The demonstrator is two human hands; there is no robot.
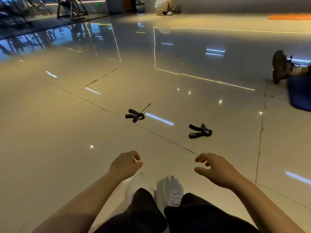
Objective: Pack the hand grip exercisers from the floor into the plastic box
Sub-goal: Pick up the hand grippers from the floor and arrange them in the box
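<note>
Two black hand grip exercisers lie on the glossy tiled floor. One exerciser (134, 115) sits ahead near the tile joint, the other exerciser (200, 131) lies further right. My left hand (125, 165) hovers low in front of me, fingers loosely curled, holding nothing. My right hand (213, 169) hovers to the right, also loosely curled and holding nothing, short of the right exerciser. Both hands are well nearer to me than the exercisers. No plastic box is in view.
My white shoes (154, 189) and dark trouser legs fill the bottom centre. At the right edge lie another person's boot (281, 67) and a blue mat (301, 93). A person squats at the far back (165, 5). Gym equipment (70, 7) stands at the back left.
</note>
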